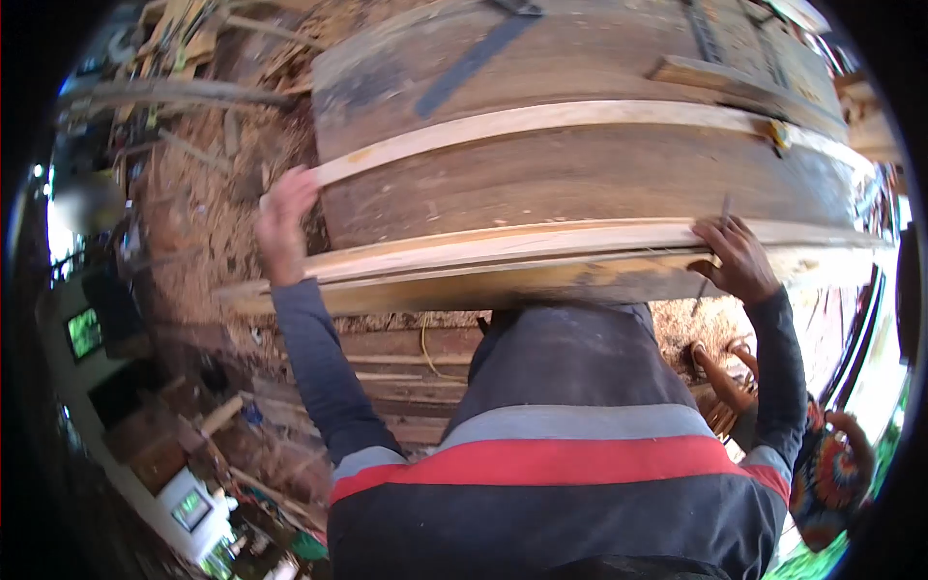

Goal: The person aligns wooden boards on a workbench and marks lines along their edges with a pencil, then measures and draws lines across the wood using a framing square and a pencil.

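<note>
One pale strip [541, 118] at twelve o'clock and one nearer plank [483, 247] run nine-to-three — left hand [285, 217] blurred by the strip's nine-o'clock end, grip unclear, right hand [733, 256] pinching one thin rod [726, 205].

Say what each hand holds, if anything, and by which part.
Right hand: seemingly a thin stick, partway along. Left hand: blurred; its hold cannot be told.

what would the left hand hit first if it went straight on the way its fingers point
Probably the left end of the pale wooden strip, right by the left hand's blurred fingertips; contact is unclear.
</note>
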Available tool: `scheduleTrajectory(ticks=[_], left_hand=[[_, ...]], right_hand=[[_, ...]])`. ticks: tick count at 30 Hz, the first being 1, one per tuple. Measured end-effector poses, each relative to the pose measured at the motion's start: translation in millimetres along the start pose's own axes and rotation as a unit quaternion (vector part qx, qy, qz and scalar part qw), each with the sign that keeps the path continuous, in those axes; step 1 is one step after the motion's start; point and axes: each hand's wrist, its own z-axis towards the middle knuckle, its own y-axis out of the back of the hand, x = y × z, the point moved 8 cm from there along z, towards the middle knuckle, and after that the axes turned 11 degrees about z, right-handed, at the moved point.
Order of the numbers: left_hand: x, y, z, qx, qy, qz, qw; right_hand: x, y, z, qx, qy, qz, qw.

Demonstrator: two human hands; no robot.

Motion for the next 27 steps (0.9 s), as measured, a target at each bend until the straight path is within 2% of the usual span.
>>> scheduleTrajectory(ticks=[2,5,6,8,10,12,13,15,16,19,22,27], left_hand=[[52,107,-39,-0.252,0.042,-0.076,0.964],[177,205,-132,-0.509,0.151,-0.188,0.826],[208,210,-150,-0.517,0.156,-0.181,0.822],[286,210,-181,-0.533,0.248,-0.262,0.765],[345,186,-182,-0.495,0.281,-0.274,0.775],[415,162,-149,-0.407,0.18,-0.348,0.825],[439,155,-148,-0.403,0.184,-0.355,0.823],[457,124,-124,-0.268,0.108,-0.222,0.931],[466,110,-119,-0.225,0.074,-0.185,0.954],[490,103,-112,-0.172,0.058,-0.277,0.944],[501,116,-102,-0.141,0.041,-0.359,0.922],[511,127,-91,-0.094,-0.008,-0.44,0.893]], right_hand=[[4,-2,9,-0.011,-0.034,0.021,0.999],[-3,-10,8,0.002,-0.076,0.007,0.997],[-2,-9,11,0.011,-0.094,0.005,0.995],[1,-10,16,0.029,-0.126,0.007,0.992],[1,-13,16,0.038,-0.136,-0.019,0.99],[0,-16,16,0.041,-0.149,-0.027,0.988],[2,-16,16,0.03,-0.152,-0.036,0.987],[8,-15,14,0.019,-0.169,-0.05,0.984],[9,-15,14,0.012,-0.179,-0.059,0.982],[23,-10,20,0.0,-0.203,-0.074,0.976],[20,-11,16,-0.022,-0.178,-0.09,0.98],[15,-10,15,-0.014,-0.196,-0.107,0.975]])
